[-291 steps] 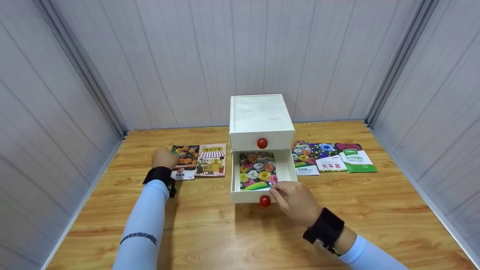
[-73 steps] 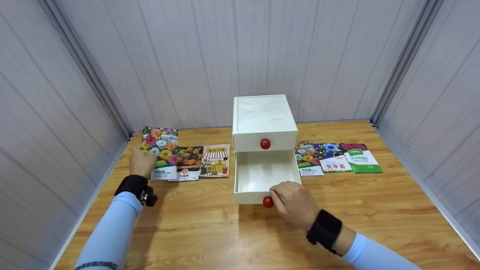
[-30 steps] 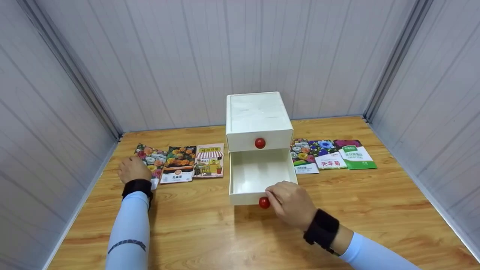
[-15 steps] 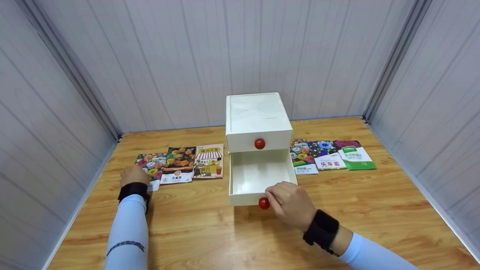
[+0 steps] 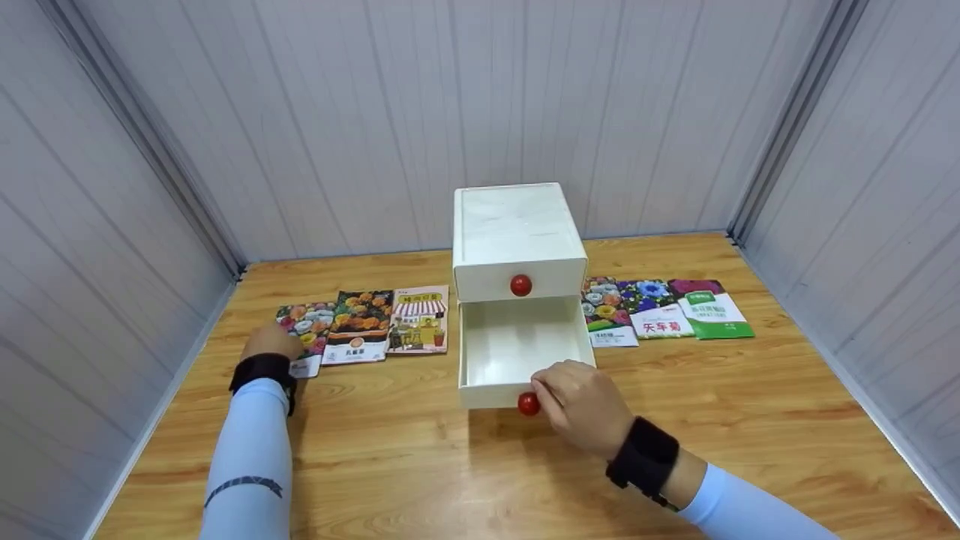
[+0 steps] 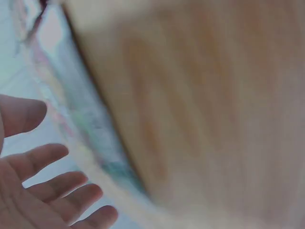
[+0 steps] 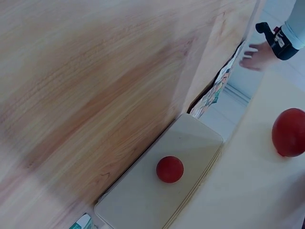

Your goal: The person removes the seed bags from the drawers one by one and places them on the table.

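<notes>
My left hand (image 5: 271, 342) is beside a seed packet with multicoloured flowers (image 5: 313, 324), the leftmost in its row. In the left wrist view the fingers (image 6: 45, 157) are spread, with nothing between them and the thumb; whether they touch the packet cannot be told. My right hand (image 5: 589, 409) pinches the front rim of the pulled-out lower drawer (image 5: 491, 397), right beside its red knob (image 5: 529, 403). No packet lies in that drawer. The right wrist view shows the lower knob (image 7: 290, 132), but the right fingers are mostly out of frame.
An orange-flower packet (image 5: 356, 326) and a pink packet (image 5: 418, 321) continue the left row. The white drawer box (image 5: 517, 221) stands mid-table, upper drawer (image 5: 480, 283) pushed in. Right of it lie three packets, among them a blue-flower one (image 5: 652, 309). Panel walls (image 5: 420, 112) enclose the table.
The multicoloured flower packet has gone from the lower drawer to the left end of the row. My left hand has let go of it. The right hand has stayed at the drawer's front.
</notes>
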The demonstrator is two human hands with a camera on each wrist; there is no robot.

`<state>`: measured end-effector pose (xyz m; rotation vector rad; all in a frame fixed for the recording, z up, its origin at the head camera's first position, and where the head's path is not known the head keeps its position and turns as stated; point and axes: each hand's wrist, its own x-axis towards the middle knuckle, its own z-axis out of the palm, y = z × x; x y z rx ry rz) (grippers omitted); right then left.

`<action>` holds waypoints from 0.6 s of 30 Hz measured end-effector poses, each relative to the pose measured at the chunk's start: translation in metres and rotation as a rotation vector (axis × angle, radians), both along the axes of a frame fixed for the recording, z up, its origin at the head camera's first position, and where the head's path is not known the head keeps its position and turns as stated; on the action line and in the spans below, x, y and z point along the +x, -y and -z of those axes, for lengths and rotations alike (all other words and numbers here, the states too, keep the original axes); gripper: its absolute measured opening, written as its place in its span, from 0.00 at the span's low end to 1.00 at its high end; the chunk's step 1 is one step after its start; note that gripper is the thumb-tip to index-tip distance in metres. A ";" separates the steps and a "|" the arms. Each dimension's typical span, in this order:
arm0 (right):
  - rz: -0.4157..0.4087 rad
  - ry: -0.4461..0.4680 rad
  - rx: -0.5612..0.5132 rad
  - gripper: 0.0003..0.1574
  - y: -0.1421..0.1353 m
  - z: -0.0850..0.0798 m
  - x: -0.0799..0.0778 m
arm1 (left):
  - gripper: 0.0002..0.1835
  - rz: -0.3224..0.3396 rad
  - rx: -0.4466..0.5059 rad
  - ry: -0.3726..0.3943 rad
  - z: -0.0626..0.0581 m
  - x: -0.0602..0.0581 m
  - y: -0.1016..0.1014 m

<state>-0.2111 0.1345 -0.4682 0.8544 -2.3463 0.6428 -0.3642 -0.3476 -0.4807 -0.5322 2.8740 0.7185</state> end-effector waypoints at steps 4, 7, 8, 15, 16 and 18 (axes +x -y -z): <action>-0.004 0.004 -0.001 0.02 0.001 -0.001 0.000 | 0.31 0.006 0.093 -0.086 -0.026 0.001 -0.011; -0.015 -0.012 -0.027 0.02 0.001 -0.002 0.000 | 0.38 0.045 0.158 -0.135 -0.044 -0.002 -0.025; -0.017 -0.022 -0.036 0.03 0.000 -0.002 -0.001 | 0.40 0.062 0.176 -0.148 -0.049 -0.004 -0.030; -0.035 -0.101 -0.089 0.08 0.000 -0.006 0.002 | 0.44 0.140 0.251 -0.256 -0.077 -0.010 -0.071; -0.041 -0.114 -0.098 0.09 0.000 -0.007 0.003 | 0.44 0.149 0.265 -0.266 -0.080 -0.010 -0.078; -0.058 -0.134 -0.119 0.11 0.000 -0.008 0.005 | 0.43 0.168 0.291 -0.288 -0.086 -0.010 -0.091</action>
